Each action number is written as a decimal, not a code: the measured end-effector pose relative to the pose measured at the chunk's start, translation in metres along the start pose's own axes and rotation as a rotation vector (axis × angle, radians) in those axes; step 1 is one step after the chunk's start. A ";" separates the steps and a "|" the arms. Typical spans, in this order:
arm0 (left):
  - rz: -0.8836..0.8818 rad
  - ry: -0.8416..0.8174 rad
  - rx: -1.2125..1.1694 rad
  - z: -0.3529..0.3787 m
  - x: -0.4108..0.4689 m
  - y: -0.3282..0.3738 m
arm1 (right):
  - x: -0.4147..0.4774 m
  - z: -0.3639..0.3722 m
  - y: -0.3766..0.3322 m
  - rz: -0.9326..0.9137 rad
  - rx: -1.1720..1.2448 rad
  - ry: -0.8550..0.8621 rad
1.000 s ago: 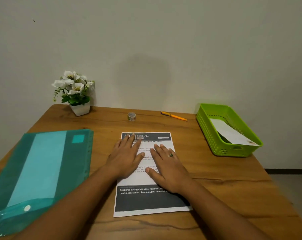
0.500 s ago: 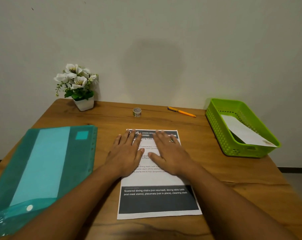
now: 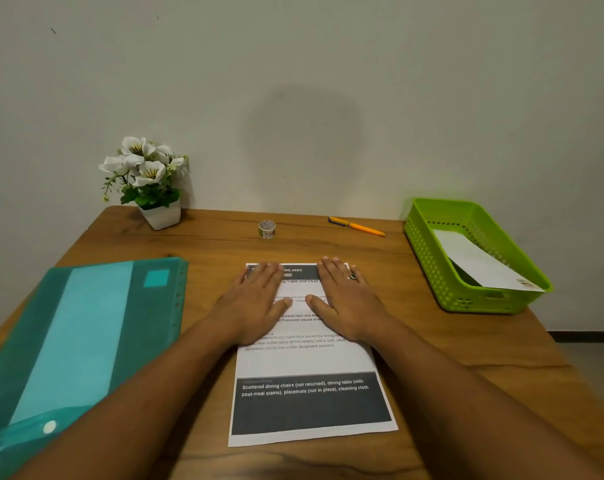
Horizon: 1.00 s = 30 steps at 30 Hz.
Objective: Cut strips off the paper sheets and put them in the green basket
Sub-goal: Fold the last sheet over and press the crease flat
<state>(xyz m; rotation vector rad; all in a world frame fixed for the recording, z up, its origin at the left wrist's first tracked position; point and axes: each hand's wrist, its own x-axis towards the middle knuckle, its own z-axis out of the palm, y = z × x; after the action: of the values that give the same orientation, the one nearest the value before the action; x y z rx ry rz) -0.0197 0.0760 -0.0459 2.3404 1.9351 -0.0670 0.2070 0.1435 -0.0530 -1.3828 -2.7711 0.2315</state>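
Left grip (image 3: 255, 303) and right grip (image 3: 345, 299) lay wide and flat, fingers straight, side by side on the far half of the sheet (image 3: 307, 362). They held nothing, and their thumbs were close but apart. A ring (image 3: 353, 276) showed on the right grip. The sheet lay flat in the middle of the table (image 3: 449, 344), with a dark band at its 6 o'clock end. The basket (image 3: 428, 268) stood at 2 o'clock from the sheet, well apart, with a white strip (image 3: 477, 261) leaning inside it. A teal folder (image 3: 85, 334) lay at 9 o'clock. Near the wall stood a flower pot (image 3: 162, 216) at 11 o'clock, a tape roll (image 3: 267, 229) at 12 and a pen (image 3: 357, 226) at 1.
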 end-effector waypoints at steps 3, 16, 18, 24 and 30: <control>-0.097 -0.040 0.001 -0.008 0.008 -0.024 | -0.001 -0.001 -0.001 0.007 0.010 -0.011; -0.110 -0.198 -0.010 -0.069 0.041 -0.019 | 0.038 -0.066 0.012 0.035 0.079 -0.291; -0.114 -0.207 -0.017 -0.071 0.045 -0.016 | 0.045 -0.069 0.010 0.048 0.082 -0.317; -0.109 -0.198 -0.025 -0.071 0.051 -0.016 | 0.053 -0.069 0.005 0.049 -0.021 -0.315; -0.018 -0.003 0.063 -0.064 0.050 -0.001 | 0.053 -0.074 -0.009 -0.001 0.059 -0.228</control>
<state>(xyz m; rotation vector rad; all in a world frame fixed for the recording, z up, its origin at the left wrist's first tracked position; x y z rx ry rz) -0.0129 0.1316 0.0123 2.3605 1.9815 -0.1349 0.1755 0.1890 0.0194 -1.4235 -2.9160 0.4959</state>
